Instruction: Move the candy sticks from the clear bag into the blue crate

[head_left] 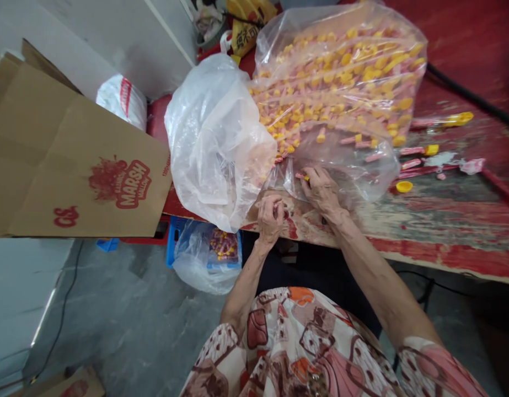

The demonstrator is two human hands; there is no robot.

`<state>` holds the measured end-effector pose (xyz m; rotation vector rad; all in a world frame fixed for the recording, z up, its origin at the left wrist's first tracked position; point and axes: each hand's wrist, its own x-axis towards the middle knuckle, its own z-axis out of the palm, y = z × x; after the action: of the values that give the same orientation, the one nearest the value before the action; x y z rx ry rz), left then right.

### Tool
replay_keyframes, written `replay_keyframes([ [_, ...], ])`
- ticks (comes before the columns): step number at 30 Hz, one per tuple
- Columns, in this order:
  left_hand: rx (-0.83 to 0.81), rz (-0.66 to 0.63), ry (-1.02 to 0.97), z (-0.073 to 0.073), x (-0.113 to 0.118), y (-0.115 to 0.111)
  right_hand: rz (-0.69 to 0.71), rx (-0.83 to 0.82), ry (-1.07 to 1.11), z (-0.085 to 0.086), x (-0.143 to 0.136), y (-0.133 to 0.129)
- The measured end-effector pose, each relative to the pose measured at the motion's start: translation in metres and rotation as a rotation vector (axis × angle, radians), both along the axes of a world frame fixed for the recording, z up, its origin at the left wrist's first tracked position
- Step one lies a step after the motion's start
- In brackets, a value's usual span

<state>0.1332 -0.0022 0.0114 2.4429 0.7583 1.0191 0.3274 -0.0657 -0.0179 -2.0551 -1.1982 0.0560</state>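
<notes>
My right hand (321, 191) rests at the mouth of a clear plastic bag (341, 27), its fingertips closed on a small pink tube with a yellow cap (301, 176). Many more pink tubes with yellow caps (320, 82) fill that bag. My left hand (271, 218) is at the table's front edge with its fingers curled; what they hold, if anything, is hidden. Just beyond it, a crumpled, whitish plastic bag (213, 127) bulges upward, with a few tubes showing dimly through its side.
A cardboard box (84, 149) printed MARSH MALLOW stands at the left. Below the table edge, a blue crate (170, 242) holds a plastic bag with pieces inside. Loose tubes (419, 150) and a yellow cap (404, 187) lie on the worn red table (456, 220). A black cable (469, 94) crosses it.
</notes>
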Motion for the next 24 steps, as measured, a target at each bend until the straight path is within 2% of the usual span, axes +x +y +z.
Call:
replay_keyframes([
  [3,-0.002,0.006,0.060,0.004,0.008,0.001,-0.007,0.026,-0.016,0.000,-0.001,0.000],
  [7,0.023,0.008,0.030,0.007,0.018,-0.003,0.008,0.063,-0.017,0.000,-0.002,0.001],
  [13,0.015,-0.084,0.041,-0.008,0.029,-0.008,0.005,0.005,-0.022,0.000,-0.002,0.001],
  [20,-0.018,-0.073,-0.036,-0.007,0.023,-0.007,-0.011,0.023,-0.024,-0.003,-0.002,0.004],
  [24,-0.045,-0.072,-0.004,-0.004,0.018,-0.006,-0.007,-0.015,-0.061,-0.007,0.001,0.003],
])
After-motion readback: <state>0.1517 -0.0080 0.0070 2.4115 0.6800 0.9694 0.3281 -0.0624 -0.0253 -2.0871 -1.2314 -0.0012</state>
